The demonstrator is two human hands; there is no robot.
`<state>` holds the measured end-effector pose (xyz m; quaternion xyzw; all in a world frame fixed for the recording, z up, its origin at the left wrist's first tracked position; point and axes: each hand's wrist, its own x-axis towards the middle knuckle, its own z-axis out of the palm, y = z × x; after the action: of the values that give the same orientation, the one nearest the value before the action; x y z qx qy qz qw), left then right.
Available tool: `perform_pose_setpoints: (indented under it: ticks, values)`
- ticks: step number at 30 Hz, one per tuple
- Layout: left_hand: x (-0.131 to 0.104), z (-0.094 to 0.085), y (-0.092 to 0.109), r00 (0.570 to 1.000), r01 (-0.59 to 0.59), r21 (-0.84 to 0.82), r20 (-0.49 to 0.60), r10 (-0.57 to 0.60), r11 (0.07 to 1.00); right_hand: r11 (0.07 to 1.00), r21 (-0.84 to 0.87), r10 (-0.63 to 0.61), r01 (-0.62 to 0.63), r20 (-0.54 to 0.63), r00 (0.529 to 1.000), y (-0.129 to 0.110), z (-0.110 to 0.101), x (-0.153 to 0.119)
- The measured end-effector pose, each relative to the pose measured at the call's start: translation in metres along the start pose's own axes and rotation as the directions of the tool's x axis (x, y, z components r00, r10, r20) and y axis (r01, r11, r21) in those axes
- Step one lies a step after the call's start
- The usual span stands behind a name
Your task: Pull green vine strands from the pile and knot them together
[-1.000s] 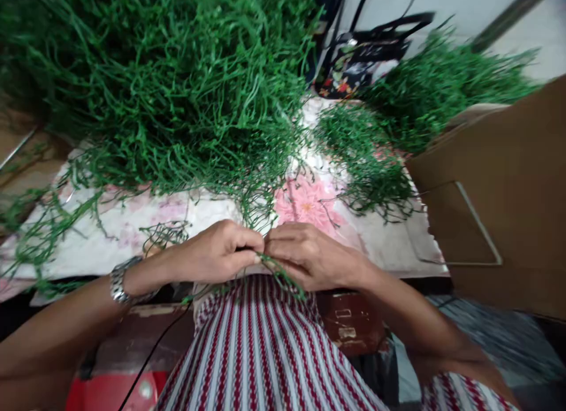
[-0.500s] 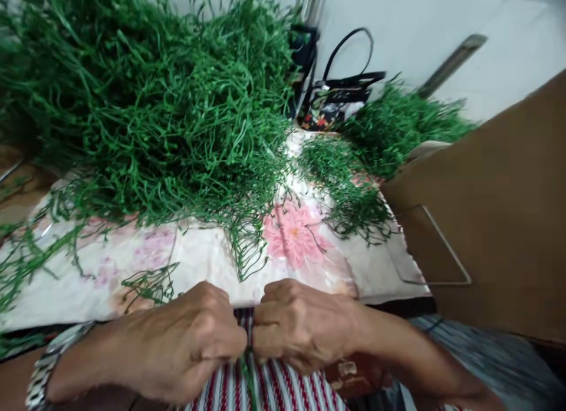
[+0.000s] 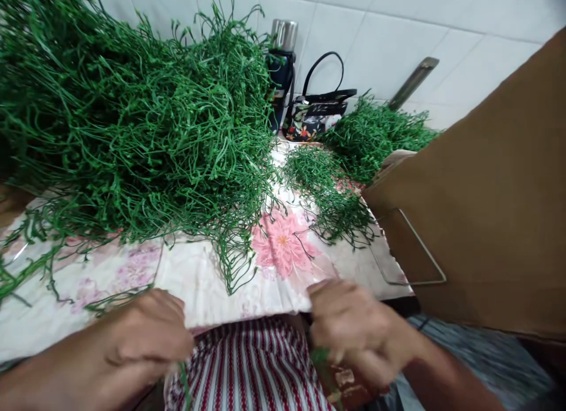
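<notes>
My left hand (image 3: 145, 340) is a closed fist over the near left edge of the cloth-covered table, a piece of green stem (image 3: 184, 386) hanging below its fingers. To the right, my right hand (image 3: 354, 328) is also closed and blurred by motion; a bit of green stem (image 3: 321, 357) shows under it. Striped cloth (image 3: 252, 364) covers the lap between the hands. A big heap of thin, branching green stems (image 3: 154, 134) with small bud-like tips fills the left of the table. A smaller bunch of stems (image 3: 331, 193) lies right of centre.
A floral cloth (image 3: 190, 275) covers the table. At the back stand a flask (image 3: 278, 75) and a black floral handbag (image 3: 313, 119), with another green pile (image 3: 380, 134) beside them. A cardboard box (image 3: 495, 222) with a wire loop (image 3: 424, 246) borders the right side.
My fists were together over the lap; now they are wide apart, left hand to the left and right hand to the right. The view has shifted slightly.
</notes>
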<state>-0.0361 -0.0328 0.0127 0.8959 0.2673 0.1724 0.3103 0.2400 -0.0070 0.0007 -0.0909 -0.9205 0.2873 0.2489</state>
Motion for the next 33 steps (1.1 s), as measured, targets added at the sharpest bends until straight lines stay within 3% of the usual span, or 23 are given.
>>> perform_pose_setpoints:
  ticks: [2,3,5,8,11,13,14,15,16,17,19,22,25,33]
  values:
    - [0.003,-0.004,-0.01,0.986,0.165,-0.072,-0.011,-0.166,0.984,0.95,-0.264,0.13,-0.166,-0.148,0.98,0.012,-0.018,-0.009]
    - [0.009,-0.005,-0.014,0.971,0.225,-0.119,-0.056,-0.233,0.967,0.872,-0.412,0.194,-0.263,-0.201,0.96,0.022,-0.028,-0.013]
    - [0.024,-0.003,-0.021,0.93,0.323,-0.217,-0.109,-0.352,0.921,0.627,-0.643,0.295,-0.439,-0.326,0.898,0.047,-0.049,-0.023]
    - [0.044,0.004,-0.029,0.838,0.397,-0.341,-0.245,-0.488,0.852,0.221,-0.727,0.328,-0.65,-0.572,0.752,0.088,-0.077,-0.04]
    - [0.05,0.011,-0.035,0.789,0.378,-0.436,-0.309,-0.53,0.817,0.136,-0.724,0.355,-0.676,-0.602,0.715,0.11,-0.086,-0.044]
    - [0.05,0.015,-0.037,0.784,0.361,-0.455,-0.325,-0.529,0.814,0.236,-0.712,0.348,-0.662,-0.574,0.741,0.103,-0.076,-0.031]
    - [0.049,0.016,-0.038,0.78,0.358,-0.451,-0.337,-0.527,0.818,0.343,-0.683,0.34,-0.645,-0.549,0.763,0.095,-0.065,-0.02]
    - [0.049,0.016,-0.038,0.777,0.356,-0.443,-0.349,-0.524,0.823,0.53,-0.612,0.33,-0.587,-0.488,0.808,0.084,-0.053,-0.007]
    - [0.049,0.017,-0.038,0.773,0.354,-0.436,-0.362,-0.521,0.827,0.698,-0.497,0.33,-0.516,-0.416,0.848,0.073,-0.038,0.006]
    - [0.05,0.017,-0.038,0.769,0.353,-0.43,-0.373,-0.519,0.831,0.802,-0.391,0.344,-0.452,-0.317,0.884,0.063,-0.024,0.019]
    - [0.051,0.018,-0.037,0.762,0.339,-0.429,-0.396,-0.512,0.837,0.906,-0.156,0.366,-0.394,-0.176,0.914,0.05,0.004,0.042]
    - [0.053,0.019,-0.035,0.759,0.286,-0.434,-0.441,-0.478,0.854,0.895,0.134,0.438,-0.427,-0.068,0.897,0.047,0.036,0.059]
    - [0.052,0.019,-0.035,0.761,0.243,-0.443,-0.465,-0.453,0.863,0.852,0.284,0.481,-0.439,-0.097,0.871,0.052,0.053,0.06]
    - [0.043,0.013,-0.039,0.808,0.251,-0.442,-0.394,-0.438,0.861,0.828,0.41,0.46,-0.383,-0.107,0.881,0.055,0.049,0.057]
